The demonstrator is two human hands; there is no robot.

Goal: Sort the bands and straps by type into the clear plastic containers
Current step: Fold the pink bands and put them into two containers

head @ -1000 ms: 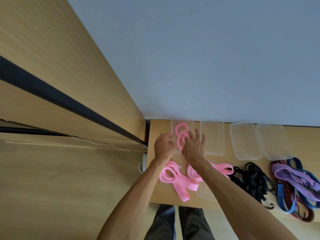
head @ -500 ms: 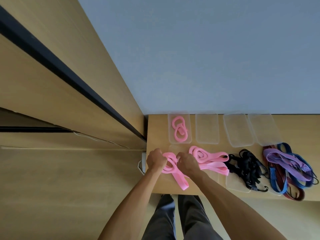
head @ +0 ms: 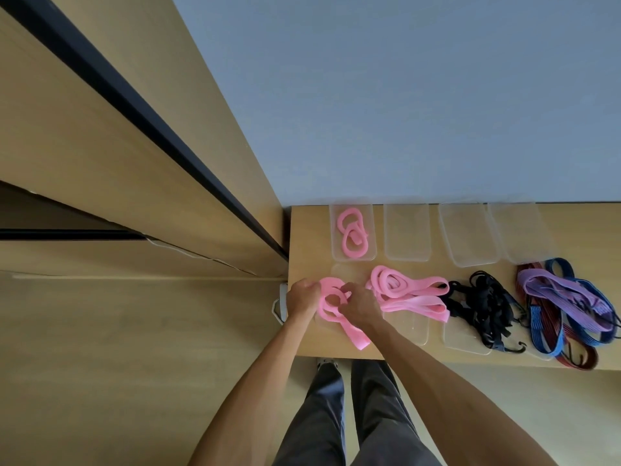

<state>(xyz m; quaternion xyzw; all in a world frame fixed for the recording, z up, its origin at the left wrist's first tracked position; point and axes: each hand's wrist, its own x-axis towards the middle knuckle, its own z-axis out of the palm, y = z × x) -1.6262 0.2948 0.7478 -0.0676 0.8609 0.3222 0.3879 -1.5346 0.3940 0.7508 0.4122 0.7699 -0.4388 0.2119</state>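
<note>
Pink band [head: 331,302], coiled at the near left corner of the desk [head: 304,237], gripped from both sides: left hand [head: 302,297] curled on its left edge, right hand [head: 361,306] with fingers curled round its right side, one flat tail trailing toward the near desk edge. Just right of it, touching the right hand, a loose heap of more pink bands [head: 408,290]. Farther right, a tangle of black straps [head: 484,304] with hooks, then a mixed pile of purple, blue and red cords [head: 568,301] reaching the near edge. Along the far edge of the desk, against the wall, a row of four clear plastic containers: leftmost container [head: 369,230] holding two pink loops [head: 353,237], the second container [head: 406,233], third container [head: 468,235] and fourth container [head: 519,230] beside it. Flat clear lids [head: 413,327] lying under and between the piles near the front. Pale wooden desk top, set in a corner: plain blue-grey wall [head: 403,95] behind, wood-panelled surface with a dark strip [head: 141,105] on the left. Light wooden floor [head: 134,364] below, with dark trousers [head: 336,415] visible at the desk's near edge.
</note>
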